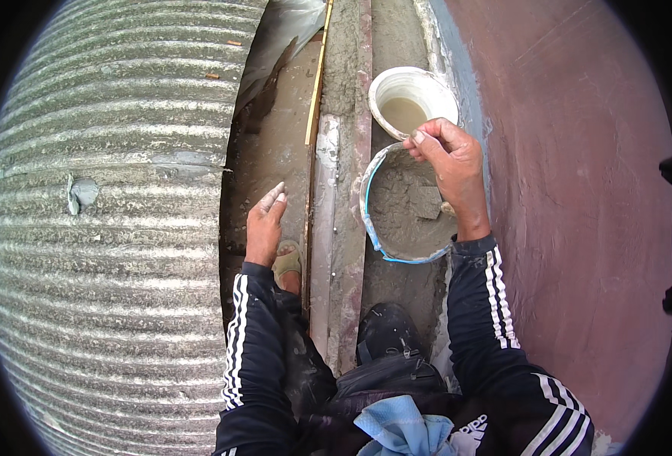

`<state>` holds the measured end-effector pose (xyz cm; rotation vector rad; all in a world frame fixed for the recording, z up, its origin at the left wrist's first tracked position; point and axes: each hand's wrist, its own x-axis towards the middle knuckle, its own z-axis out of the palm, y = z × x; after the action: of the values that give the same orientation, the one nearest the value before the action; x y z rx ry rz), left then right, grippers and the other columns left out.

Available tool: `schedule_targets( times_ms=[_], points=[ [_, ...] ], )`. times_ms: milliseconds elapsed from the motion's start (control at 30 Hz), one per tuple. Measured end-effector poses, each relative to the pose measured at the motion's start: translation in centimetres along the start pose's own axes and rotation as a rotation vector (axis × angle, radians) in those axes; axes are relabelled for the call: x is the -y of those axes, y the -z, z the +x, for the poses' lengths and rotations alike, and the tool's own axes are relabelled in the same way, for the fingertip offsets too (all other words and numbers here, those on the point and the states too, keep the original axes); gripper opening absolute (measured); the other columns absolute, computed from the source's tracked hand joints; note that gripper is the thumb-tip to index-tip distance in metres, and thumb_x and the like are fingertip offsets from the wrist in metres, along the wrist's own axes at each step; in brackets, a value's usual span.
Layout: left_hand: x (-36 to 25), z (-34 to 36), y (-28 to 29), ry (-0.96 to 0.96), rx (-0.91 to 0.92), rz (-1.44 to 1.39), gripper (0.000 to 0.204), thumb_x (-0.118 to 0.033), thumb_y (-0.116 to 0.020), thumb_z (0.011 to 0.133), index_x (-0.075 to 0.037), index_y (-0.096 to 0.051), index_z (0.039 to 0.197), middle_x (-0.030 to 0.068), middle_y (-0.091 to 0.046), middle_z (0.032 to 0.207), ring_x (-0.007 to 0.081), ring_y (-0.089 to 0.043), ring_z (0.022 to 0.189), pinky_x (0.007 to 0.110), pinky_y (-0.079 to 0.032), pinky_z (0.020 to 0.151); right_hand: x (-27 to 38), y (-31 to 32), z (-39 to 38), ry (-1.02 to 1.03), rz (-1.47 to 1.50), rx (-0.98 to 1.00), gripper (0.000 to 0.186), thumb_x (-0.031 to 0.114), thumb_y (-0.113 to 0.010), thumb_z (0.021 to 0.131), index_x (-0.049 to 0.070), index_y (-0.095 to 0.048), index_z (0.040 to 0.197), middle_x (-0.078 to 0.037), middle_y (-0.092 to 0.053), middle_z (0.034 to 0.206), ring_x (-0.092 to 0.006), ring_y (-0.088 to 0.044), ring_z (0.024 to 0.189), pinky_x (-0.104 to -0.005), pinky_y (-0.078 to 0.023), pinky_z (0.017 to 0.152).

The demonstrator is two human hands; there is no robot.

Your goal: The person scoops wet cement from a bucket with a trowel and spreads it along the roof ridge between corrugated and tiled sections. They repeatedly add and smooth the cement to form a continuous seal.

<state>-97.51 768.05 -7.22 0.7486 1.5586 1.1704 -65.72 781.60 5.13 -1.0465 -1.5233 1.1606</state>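
right hand (448, 163) pinched on the far rim of the mortar pan (406, 207), pan sitting on the ledge beside the red wall (579, 190). left hand (266, 220) open, empty. pan looks heavy and rim slick with wet mortar (trowel (427, 201) inside); grip rim two-handed.

I observe both arms clad in a dark tracksuit jacket (496, 357) with three white stripes running down each sleeve (235, 342). The cuffs are close-fitting. Dark trousers (313, 380) carry pale dust and cement smears. A sandal (287, 262) with a worn, greyish strap covers one foot. A light blue cloth (400, 429) sits bunched at the waist.
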Motion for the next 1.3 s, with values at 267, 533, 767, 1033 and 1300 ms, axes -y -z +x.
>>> schedule_targets(
  times_ms=[267, 533, 767, 1033, 1300],
  points=[
    [-0.4, -14.7, 10.3, -0.199, -0.343, 0.610, 0.060, -0.017, -0.068, 0.104, 0.006, -0.052, 0.157, 0.0274, -0.055, 0.160, 0.0341, -0.051, 0.151, 0.042, -0.037, 0.126, -7.1, 0.9, -11.7, -0.227, -0.700, 0.054, 0.021, 0.016, -0.074, 0.097, 0.001, -0.079, 0.111, -0.021, -0.080, 0.108, -0.0366, -0.078, 0.099, -0.0419, -0.060, 0.087],
    [2.4, -29.7, 27.6, 0.598, -1.005, 1.384, 0.108, -0.072, -0.065, 0.096, -0.011, -0.022, 0.175, 0.0337, -0.013, 0.177, 0.0506, -0.003, 0.166, 0.068, -0.013, 0.130, -1.1, 0.9, -13.0, -0.468, -0.263, 0.428, 0.026, 0.023, -0.071, 0.102, -0.003, -0.074, 0.101, -0.008, -0.077, 0.092, -0.0118, -0.073, 0.083, -0.0293, -0.059, 0.067],
    [2.0, -30.1, 37.6, 0.726, -1.190, 1.057, 0.135, -0.095, -0.064, 0.079, -0.020, -0.010, 0.177, 0.0376, -0.006, 0.176, 0.0531, -0.002, 0.165, 0.079, -0.021, 0.123, -10.9, -11.8, -23.7, -0.634, -0.777, 0.438, 0.098, 0.044, -0.078, 0.094, -0.022, -0.038, 0.153, -0.041, -0.059, 0.145, -0.0497, -0.060, 0.136, -0.0481, -0.045, 0.120],
    [1.6, -29.5, 49.4, 1.010, -1.163, 1.338, 0.138, -0.101, -0.056, 0.077, -0.022, -0.005, 0.178, 0.0098, 0.002, 0.185, 0.0647, 0.003, 0.160, 0.074, -0.006, 0.127, -18.2, -15.0, -24.0, -0.689, -0.662, -0.059, 0.099, 0.050, -0.076, 0.093, -0.015, -0.035, 0.156, -0.036, -0.051, 0.151, -0.0491, -0.046, 0.145, -0.0518, -0.032, 0.127],
    [1.8, -31.7, 53.2, 0.963, -0.534, 1.509, 0.051, -0.034, -0.035, 0.119, -0.060, -0.036, 0.164, 0.0224, 0.005, 0.182, 0.0538, -0.001, 0.165, 0.085, -0.012, 0.119, -19.1, -17.3, -23.6, -0.666, -0.764, -0.186, 0.076, 0.029, -0.089, 0.081, -0.009, -0.049, 0.133, -0.032, -0.060, 0.133, -0.0471, -0.055, 0.132, -0.0510, -0.042, 0.118]
  ],
)
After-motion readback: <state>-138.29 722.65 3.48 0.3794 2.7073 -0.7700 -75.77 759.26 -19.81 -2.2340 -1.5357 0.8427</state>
